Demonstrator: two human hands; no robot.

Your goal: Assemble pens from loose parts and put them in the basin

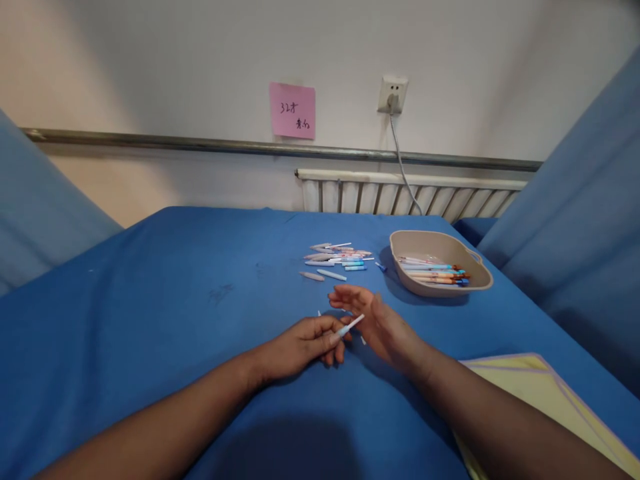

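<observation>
Between the thumb and fingers of my left hand (315,339) is a light blue pen barrel (344,331), with a thin white tube (356,321) sticking out of its end toward the right. Close beside that tube, my right hand (377,323) is held with its fingers stretched out and the palm turned to the left; I see nothing in it. A few small pale pieces lie on the cloth around the hands, partly covered by them. Beyond the hands is a loose pile of pen parts (337,256), with grey and light blue barrels and white tubes.
A beige basket (435,241) holding several pens (433,272) stands at the right, a small blue piece (381,267) left of it. Yellow sheets (530,387) lie at the near right. The blue cloth (150,293) reaches back to a radiator (370,190) and wall. Curtains (585,180) flank both sides.
</observation>
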